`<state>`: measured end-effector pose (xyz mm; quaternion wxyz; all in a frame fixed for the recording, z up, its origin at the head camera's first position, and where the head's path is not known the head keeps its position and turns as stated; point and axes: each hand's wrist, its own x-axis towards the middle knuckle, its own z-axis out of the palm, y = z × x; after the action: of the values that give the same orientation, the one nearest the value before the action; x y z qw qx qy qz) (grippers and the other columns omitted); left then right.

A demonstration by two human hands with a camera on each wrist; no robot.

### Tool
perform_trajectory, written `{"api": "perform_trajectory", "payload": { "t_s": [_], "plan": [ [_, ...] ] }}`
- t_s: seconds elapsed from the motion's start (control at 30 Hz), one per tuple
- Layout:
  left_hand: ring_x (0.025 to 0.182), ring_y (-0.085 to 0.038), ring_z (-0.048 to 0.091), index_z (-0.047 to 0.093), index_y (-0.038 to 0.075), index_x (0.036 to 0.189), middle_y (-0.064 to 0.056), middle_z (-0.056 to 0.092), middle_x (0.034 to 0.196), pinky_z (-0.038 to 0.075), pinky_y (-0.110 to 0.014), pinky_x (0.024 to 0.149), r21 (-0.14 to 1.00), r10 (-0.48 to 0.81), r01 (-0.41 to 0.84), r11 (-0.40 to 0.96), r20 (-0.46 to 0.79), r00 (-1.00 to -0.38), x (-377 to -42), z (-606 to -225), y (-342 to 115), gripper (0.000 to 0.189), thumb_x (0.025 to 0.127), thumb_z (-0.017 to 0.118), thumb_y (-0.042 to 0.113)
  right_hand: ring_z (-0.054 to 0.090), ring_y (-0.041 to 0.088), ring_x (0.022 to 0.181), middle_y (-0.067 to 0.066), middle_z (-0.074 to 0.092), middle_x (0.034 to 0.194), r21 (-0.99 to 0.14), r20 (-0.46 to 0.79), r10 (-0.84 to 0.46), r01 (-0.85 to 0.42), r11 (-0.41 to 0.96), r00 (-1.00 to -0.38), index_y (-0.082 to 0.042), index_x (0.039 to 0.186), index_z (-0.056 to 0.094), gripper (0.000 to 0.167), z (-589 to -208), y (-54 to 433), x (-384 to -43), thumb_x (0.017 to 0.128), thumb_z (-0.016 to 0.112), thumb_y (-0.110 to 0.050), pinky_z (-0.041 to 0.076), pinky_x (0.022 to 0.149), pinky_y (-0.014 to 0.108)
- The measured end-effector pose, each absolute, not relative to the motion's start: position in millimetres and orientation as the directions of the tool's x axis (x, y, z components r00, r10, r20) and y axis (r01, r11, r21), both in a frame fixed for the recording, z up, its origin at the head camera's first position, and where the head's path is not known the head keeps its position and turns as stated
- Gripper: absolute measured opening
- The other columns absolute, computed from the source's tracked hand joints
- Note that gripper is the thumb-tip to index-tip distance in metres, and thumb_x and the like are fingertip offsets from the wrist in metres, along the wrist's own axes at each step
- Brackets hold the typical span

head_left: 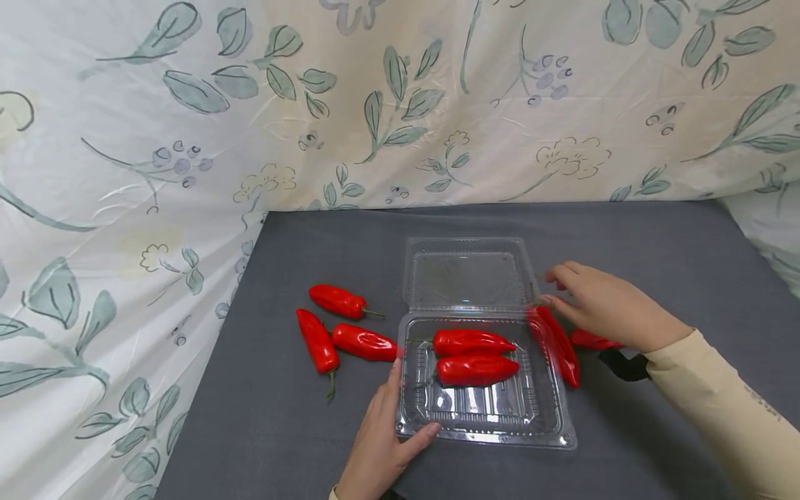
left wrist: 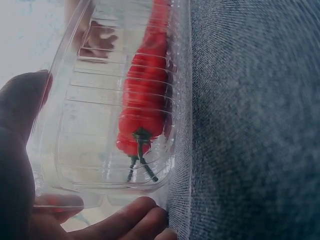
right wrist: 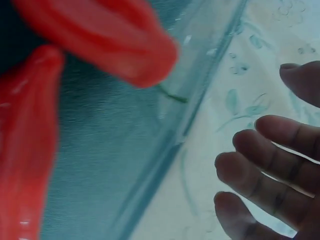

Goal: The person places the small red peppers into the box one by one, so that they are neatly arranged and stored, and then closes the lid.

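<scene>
Left hand [head_left: 378, 441] on anchor duty, thumb and fingers pinching the near-left corner of the clear, ribbed plastic container [head_left: 494, 438], its clear flat lid [head_left: 465, 274] lying open at the far side! Over on the right, the right hand [head_left: 603, 305] hangs with fingers slightly bent and a little spread, thumb well apart, nothing between them, just above a long, glossy red pepper [head_left: 560, 351] lying close by the container's right wall. The good play, I'd judge: close round the pepper's thick body, never the thin stem, and lift clear of the rim while the anchor corner stays firm without bowing that thin plastic. Now the count: one container, one lid, seven red peppers: two side by side inside, stems leftward; three on the dark grey cloth [head_left: 262, 389] to the left; two on the right, one partly hidden beneath the hand.
</scene>
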<state>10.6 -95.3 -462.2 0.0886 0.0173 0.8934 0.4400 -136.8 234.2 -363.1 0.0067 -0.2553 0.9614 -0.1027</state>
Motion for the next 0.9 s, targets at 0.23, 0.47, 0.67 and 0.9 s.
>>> {"api": "perform_trajectory", "payload": {
  "t_s": [0.23,0.47,0.67,0.9],
  "plan": [
    [0.116,-0.019,0.041,0.006,0.032,0.154,-0.003,0.047,0.132,0.041,-0.049,0.093,0.787,0.108,-0.026,0.616,-0.117,-0.987,11.6,-463.7,-95.9,0.103,0.078,0.072,0.054,0.062,0.027,0.093,0.014,0.063,0.108,-0.292,-0.096,-0.45,-0.407,0.865,-0.888,-0.002,0.115,0.057,0.045,-379.3,248.7,-138.9,0.084,0.073,-0.03,0.055,0.077,0.047],
    [0.118,-0.019,0.04,0.005,0.033,0.154,-0.003,0.045,0.134,0.041,-0.05,0.094,0.789,0.105,-0.047,0.613,-0.14,-0.984,10.5,-462.4,-95.0,0.103,0.078,0.072,0.054,0.061,0.032,0.098,0.017,0.065,0.111,-0.264,-0.2,-0.418,-0.362,0.894,-0.886,0.001,0.12,0.058,0.06,-396.6,250.6,-138.0,0.081,0.071,-0.044,0.042,0.073,0.048],
    [0.117,-0.02,0.041,0.006,0.033,0.154,-0.004,0.046,0.134,0.041,-0.051,0.093,0.783,0.097,-0.051,0.619,-0.141,-0.985,10.8,-462.8,-94.3,0.103,0.078,0.072,0.054,0.058,0.029,0.097,0.011,0.067,0.105,-0.268,-0.24,-0.375,-0.31,0.912,-0.895,-0.001,0.119,0.059,0.063,-400.3,245.2,-137.3,0.08,0.07,-0.049,0.031,0.071,0.047],
    [0.116,-0.019,0.042,0.006,0.033,0.154,-0.003,0.046,0.133,0.041,-0.05,0.093,0.778,0.097,-0.053,0.626,-0.146,-0.985,10.4,-462.3,-94.4,0.103,0.078,0.071,0.055,0.055,0.025,0.084,0.001,0.064,0.084,-0.307,-0.241,-0.356,-0.278,0.91,-0.903,0.003,0.115,0.059,0.064,-408.8,236.3,-138.3,0.079,0.072,-0.048,0.025,0.075,0.058]
  ]
}}
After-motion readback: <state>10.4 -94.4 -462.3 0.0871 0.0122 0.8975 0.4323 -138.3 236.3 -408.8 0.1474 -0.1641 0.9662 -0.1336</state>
